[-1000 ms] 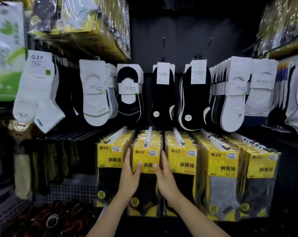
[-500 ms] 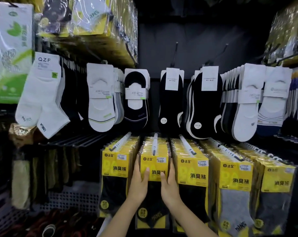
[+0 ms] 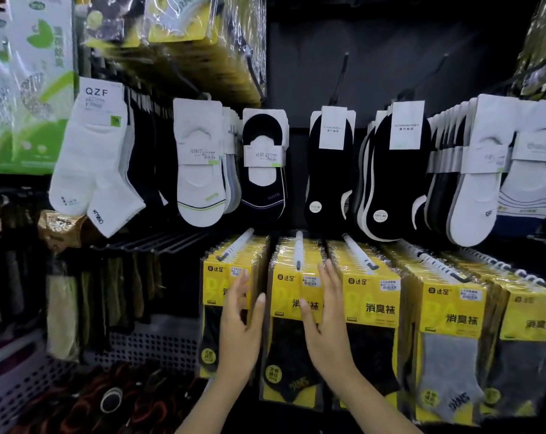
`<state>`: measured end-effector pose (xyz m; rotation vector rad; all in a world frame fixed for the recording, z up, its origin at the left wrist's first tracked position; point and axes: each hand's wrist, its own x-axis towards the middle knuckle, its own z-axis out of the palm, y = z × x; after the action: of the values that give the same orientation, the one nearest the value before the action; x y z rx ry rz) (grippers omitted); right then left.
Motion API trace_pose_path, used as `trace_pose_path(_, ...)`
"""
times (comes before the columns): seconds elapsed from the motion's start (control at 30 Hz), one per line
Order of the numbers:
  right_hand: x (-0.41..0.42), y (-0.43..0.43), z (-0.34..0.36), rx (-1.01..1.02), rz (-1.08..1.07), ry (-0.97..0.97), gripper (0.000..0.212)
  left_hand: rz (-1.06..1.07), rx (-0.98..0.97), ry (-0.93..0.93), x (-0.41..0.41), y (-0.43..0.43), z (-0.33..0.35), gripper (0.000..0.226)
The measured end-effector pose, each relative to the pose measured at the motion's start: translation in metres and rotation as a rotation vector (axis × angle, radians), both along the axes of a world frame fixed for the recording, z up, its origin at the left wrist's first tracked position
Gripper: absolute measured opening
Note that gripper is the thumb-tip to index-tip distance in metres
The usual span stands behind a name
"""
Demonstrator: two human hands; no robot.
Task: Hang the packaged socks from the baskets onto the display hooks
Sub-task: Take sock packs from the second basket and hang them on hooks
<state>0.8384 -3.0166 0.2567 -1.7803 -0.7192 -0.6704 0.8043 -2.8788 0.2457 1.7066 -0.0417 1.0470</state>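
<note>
Moved left hand [image 3: 238, 333] and right hand [image 3: 326, 327] a little wider apart than half a second before, when pressed in close on the front pack. Kept both open, fingers straight and slightly spread, holding nothing; could not tell whether touching the packs. Flanked the yellow-carded packaged socks [image 3: 284, 297], hung as a full stack on the white display hook [image 3: 298, 250], second from the left in the lower row. Showed at lower left a lavender perforated basket [image 3: 12, 389], filled with dark and reddish bundles [image 3: 118, 402] too dim to identify.
</note>
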Motion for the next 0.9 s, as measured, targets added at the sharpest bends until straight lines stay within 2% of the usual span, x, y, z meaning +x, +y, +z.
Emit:
trace_pose_path(0.07, -0.005, 0.009, 0.000, -0.018, 0.025, -0.001, 0.048, 0.102, -0.016, -0.037, -0.002, 0.018, 0.000, 0.055)
trace_pose_path(0.13, -0.010, 0.021, -0.002, -0.063, 0.109, 0.084, 0.042, 0.155, -0.038, -0.006, 0.000, 0.036, -0.002, 0.064)
trace_pose_path(0.3, -0.006, 0.064, -0.009, -0.098, 0.346, 0.319, 0.054, 0.120, -0.044, 0.183, 0.015, 0.070, -0.010, 0.077)
trace_pose_path(0.47, 0.002, 0.097, -0.006, -0.094, 0.371, 0.319, 0.058, 0.019, -0.029, 0.175, 0.025, 0.083, -0.009, 0.094)
trace_pose_path(0.6, 0.008, 0.106, -0.006, -0.083, 0.324, 0.334, 0.060, 0.033, 0.004, 0.169, 0.034, 0.086, -0.009, 0.072)
trace_pose_path(0.9, -0.012, 0.100, -0.004, -0.058, 0.356, 0.318, 0.063, 0.045, -0.092, 0.222, 0.025, 0.086, -0.026, 0.071)
